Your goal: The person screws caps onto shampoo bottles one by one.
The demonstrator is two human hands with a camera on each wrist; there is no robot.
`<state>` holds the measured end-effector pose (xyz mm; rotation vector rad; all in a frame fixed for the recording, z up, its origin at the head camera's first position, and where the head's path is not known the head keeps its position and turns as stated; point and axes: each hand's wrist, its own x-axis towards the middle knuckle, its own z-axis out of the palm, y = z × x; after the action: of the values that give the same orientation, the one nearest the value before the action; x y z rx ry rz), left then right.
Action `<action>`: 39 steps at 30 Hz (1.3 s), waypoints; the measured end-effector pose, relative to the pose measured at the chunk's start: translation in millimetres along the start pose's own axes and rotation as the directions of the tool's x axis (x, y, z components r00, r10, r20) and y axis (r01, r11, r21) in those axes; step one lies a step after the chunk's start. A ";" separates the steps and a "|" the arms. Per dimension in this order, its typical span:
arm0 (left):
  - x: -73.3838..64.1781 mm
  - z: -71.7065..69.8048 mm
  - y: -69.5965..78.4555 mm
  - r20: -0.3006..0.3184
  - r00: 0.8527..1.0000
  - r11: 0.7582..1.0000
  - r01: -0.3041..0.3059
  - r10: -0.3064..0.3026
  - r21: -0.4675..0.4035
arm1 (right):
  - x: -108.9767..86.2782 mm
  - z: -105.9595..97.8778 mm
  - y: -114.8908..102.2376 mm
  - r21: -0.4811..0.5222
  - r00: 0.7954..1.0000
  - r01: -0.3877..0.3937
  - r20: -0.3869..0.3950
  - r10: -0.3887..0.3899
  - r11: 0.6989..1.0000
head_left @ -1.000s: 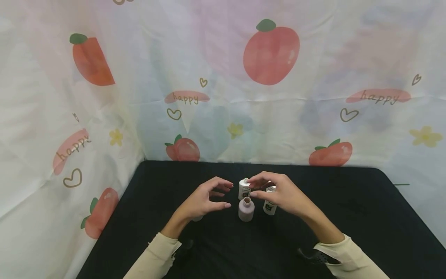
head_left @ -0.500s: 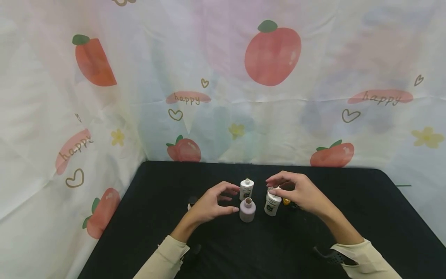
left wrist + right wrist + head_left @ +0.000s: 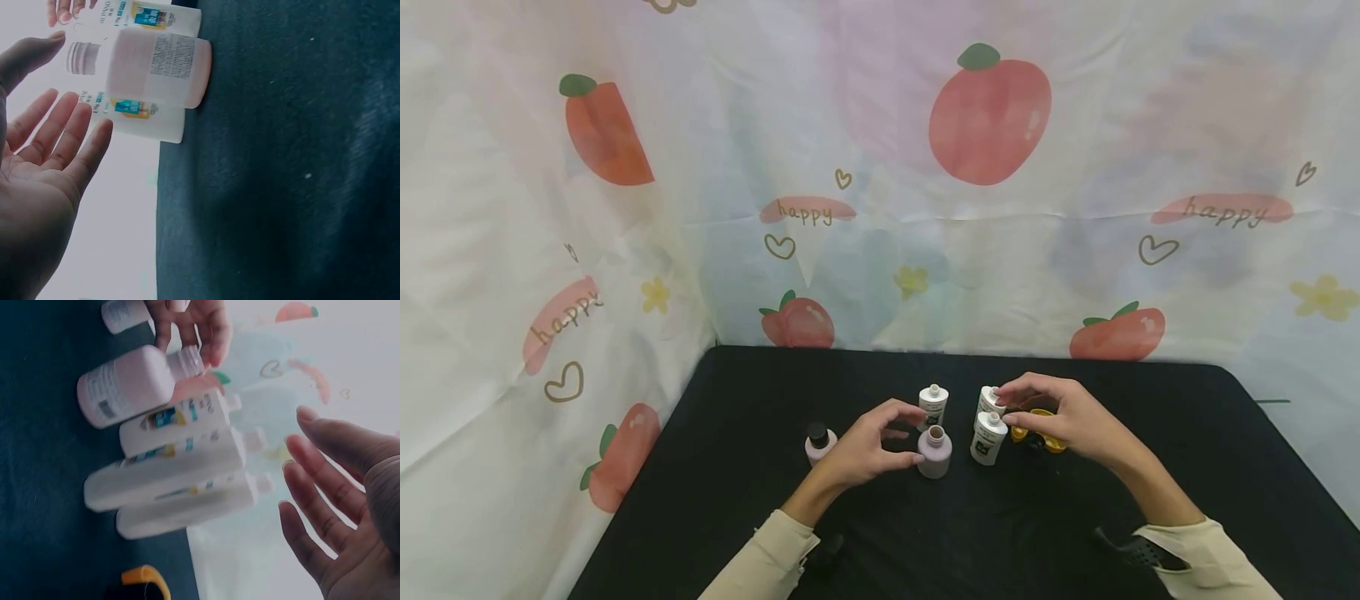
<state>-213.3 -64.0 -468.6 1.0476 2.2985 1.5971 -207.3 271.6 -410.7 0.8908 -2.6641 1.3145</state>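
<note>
A pale pink bottle [image 3: 934, 457] with no cap stands upright at the middle of the table. Beside its neck is my left hand [image 3: 874, 442], thumb and fingers spread and holding nothing. One white bottle [image 3: 932, 407] stands behind the pink one. Two more white bottles, a front one [image 3: 988, 440] and a back one [image 3: 989, 402], stand to the right, all uncapped. My right hand [image 3: 1071, 417] hovers beside their necks; in the right wrist view its loosely bent fingers [image 3: 325, 494] are apart from the bottles and grip nothing.
Left of my left hand stands a second pink bottle [image 3: 818, 446] with a black cap, partly hidden by the wrist. Yellow and black items [image 3: 1041, 435] lie beneath my right hand, partly covered. A printed cloth [image 3: 880, 208] hangs behind the black table [image 3: 760, 392].
My right hand has moved right, from the back middle white bottle to beside the right pair. My left hand has moved right, nearer the uncapped pink bottle, uncovering the black-capped one.
</note>
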 end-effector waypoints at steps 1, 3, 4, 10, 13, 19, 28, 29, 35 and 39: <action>0.2 1.4 -0.9 -0.001 1.000 1.000 0.002 -0.002 -0.002 | -1.1 -0.9 2.2 -0.003 1.000 -0.001 0.001 0.001 1.000; 0.6 4.0 -2.9 -0.004 1.000 1.000 0.010 -0.010 -0.006 | -3.5 -2.6 6.7 -0.009 1.000 -0.008 0.005 0.009 1.000; 0.8 5.3 -4.0 -0.005 1.000 1.000 0.016 -0.016 -0.007 | -4.7 -3.3 8.8 -0.010 1.000 -0.014 0.006 0.014 1.000; 2.2 12.7 -9.8 0.002 0.998 0.998 0.059 -0.059 -0.025 | -12.3 -7.4 21.1 -0.022 0.999 -0.033 0.027 0.033 0.999; 3.2 15.8 -11.6 -0.006 0.996 0.995 0.085 -0.086 -0.042 | -15.6 -8.5 26.6 -0.027 0.999 -0.033 0.042 0.034 0.999; 5.9 22.1 -13.9 -0.019 0.994 0.992 0.109 -0.111 -0.063 | -20.8 -8.0 39.4 -0.037 0.996 -0.047 0.076 0.050 0.998; 6.6 32.1 -16.4 -0.047 0.984 0.985 0.167 -0.170 -0.049 | -29.4 -9.1 54.4 -0.054 0.991 -0.109 0.072 0.113 0.993; 6.6 33.0 -16.6 -0.049 0.983 0.983 0.174 -0.176 -0.052 | -30.2 -9.3 56.0 -0.065 0.990 -0.114 0.072 0.119 0.991; 6.7 36.8 -18.7 -0.063 0.977 0.978 0.199 -0.202 -0.057 | -34.1 -9.4 64.0 -0.127 0.987 -0.142 0.059 0.150 0.982; 6.3 38.9 -20.6 -0.071 0.971 0.973 0.224 -0.228 -0.061 | -35.8 -8.0 69.1 -0.164 0.986 -0.146 0.055 0.157 0.976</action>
<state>-208.3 -34.3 -501.3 0.6939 2.3134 1.6215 -214.4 327.4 -465.1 0.7397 -2.8914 1.0932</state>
